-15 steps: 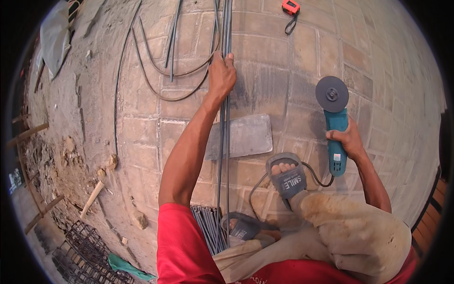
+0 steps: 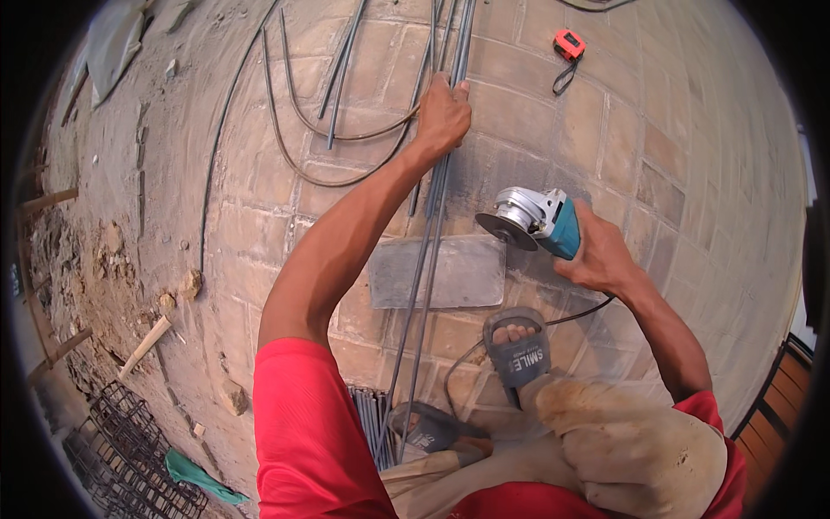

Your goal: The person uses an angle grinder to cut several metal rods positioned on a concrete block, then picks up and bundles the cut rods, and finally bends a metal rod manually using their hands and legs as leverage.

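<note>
My left hand (image 2: 444, 114) is closed around a bundle of long thin steel rods (image 2: 434, 227) that runs from the far edge back toward my feet. My right hand (image 2: 596, 251) grips a teal angle grinder (image 2: 564, 227) with a silver head. Its dark cutting disc (image 2: 507, 232) is tilted and faces the rods, a short way to their right. Beneath the rods lies a flat grey slab (image 2: 471, 272). The grinder's rear body is hidden by my hand, and its black cord (image 2: 581, 313) trails past my sandal.
A red tape measure (image 2: 569, 43) lies at the far right. Bent rods (image 2: 322, 180) curve left of my hand. Cut rod pieces (image 2: 370, 415) are piled near my left sandal (image 2: 432, 427); my right sandal (image 2: 519, 355) is by the slab. Wire cages (image 2: 121, 441) and a wooden-handled tool (image 2: 145, 344) are at left.
My right hand has turned the grinder and brought it left toward the rods; its disc now tilts edgewise. My left hand still holds the rods, and the view has shifted slightly.
</note>
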Demonstrator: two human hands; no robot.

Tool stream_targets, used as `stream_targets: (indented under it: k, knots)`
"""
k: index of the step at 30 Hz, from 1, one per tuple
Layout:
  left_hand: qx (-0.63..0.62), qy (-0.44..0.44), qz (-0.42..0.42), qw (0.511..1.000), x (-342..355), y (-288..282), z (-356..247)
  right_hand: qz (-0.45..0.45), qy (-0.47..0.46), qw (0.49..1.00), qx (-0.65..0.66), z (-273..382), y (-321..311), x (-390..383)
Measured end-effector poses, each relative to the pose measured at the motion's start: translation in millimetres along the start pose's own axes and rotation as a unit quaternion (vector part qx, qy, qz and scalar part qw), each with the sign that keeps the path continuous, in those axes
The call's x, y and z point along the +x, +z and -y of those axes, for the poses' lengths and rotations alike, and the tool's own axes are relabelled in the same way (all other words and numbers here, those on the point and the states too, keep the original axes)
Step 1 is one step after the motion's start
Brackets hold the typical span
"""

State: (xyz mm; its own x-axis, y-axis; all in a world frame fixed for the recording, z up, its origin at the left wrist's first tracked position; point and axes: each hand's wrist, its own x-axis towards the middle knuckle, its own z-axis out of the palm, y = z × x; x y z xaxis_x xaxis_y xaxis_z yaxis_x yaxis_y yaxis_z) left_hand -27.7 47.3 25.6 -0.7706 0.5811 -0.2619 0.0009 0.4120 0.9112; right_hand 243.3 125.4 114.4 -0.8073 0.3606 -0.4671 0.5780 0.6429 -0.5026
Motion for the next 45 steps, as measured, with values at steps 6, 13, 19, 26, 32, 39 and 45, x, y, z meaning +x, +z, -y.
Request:
stream_targets:
  k: [6,13,19,26,32,39,45]
  knots:
    - [0.003,0.061,-0.017,0.998,10.3,2.5,19.9,0.008,-0.040,0.998,-0.056,23.8,11.8,25.9]
    - [-0.009,0.072,-0.014,0.997,14.0,2.8,26.1,0.023,-0.070,0.993,-0.096,34.8,16.1,40.8]
    - [-0.017,0.054,0.003,0.998,11.5,2.5,20.9,0.016,-0.073,0.994,-0.076,26.5,19.1,45.7]
    - [-0.007,0.073,-0.007,0.997,9.5,0.2,23.2,-0.006,-0.117,0.991,-0.068,13.0,29.8,53.6]
    - [-0.020,0.059,0.005,0.998,11.1,2.7,22.5,-0.004,-0.142,0.989,-0.051,3.5,34.1,60.3]
    - [0.015,0.079,-0.015,0.997,9.3,2.4,21.5,-0.011,-0.147,0.989,-0.030,2.4,35.9,62.2]
    - [0.022,0.067,-0.022,0.997,8.2,2.5,20.6,-0.011,-0.141,0.990,-0.022,3.2,35.0,62.5]
